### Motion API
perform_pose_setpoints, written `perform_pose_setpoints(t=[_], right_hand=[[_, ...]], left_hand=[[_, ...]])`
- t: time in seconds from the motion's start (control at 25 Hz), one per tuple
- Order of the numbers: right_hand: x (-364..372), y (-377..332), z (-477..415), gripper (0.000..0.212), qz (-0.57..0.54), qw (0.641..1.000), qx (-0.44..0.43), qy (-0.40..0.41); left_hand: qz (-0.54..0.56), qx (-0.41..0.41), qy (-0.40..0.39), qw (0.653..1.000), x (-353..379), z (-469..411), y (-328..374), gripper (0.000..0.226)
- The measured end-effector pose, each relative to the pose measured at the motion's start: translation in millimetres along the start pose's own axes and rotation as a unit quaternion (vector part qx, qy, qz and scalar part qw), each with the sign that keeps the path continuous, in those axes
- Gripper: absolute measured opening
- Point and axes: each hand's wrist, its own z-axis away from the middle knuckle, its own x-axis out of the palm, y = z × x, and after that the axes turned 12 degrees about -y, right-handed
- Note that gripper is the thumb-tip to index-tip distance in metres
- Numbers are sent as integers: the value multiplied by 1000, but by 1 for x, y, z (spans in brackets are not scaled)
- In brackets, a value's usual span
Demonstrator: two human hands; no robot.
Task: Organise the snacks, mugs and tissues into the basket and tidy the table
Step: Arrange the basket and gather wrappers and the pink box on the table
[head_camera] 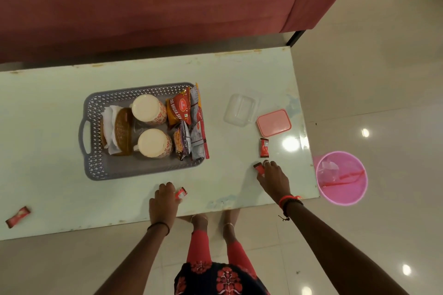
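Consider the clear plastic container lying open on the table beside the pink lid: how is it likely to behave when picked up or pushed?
The clear container looks thin-walled and empty, so probably very light and slightly flexible. On the glossy table it would likely slide rather than tip, being low and wide. The pink lid lies separate beside it.

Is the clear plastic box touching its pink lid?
Apart. The head view shows bare tabletop between the clear plastic box and the pink lid.

Saw pale table (60,194) carrying grey basket (96,170), clear tub (239,109), pink lid (274,122) just beside it, red wrappers: one near lid (264,148), one far left (18,217).
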Motion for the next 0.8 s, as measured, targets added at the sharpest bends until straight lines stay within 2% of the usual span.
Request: perform_pose_setpoints(t=[0.12, 0.28, 0.44, 0.6, 0.8], right_hand=[[-14, -4, -4, 28, -125, 990, 37, 60], [-32, -8, -18, 24, -213, 970, 60, 96], [-41, -18, -32, 28, -258, 957, 83, 100], [-41, -30, -41, 32, -236, 964, 90, 85], [-35, -36, -47, 24, -175, 975, 88, 103]], left_hand=[[26, 21, -24, 999, 1, -8, -7, 30], [96, 44, -35, 994, -6, -11, -8, 22], [119, 145, -16, 982, -12, -3, 20, 16], [249, 232, -47, 939, -19, 11, 73, 13], [347, 304, -43, 886, -56, -2, 139, 15]])
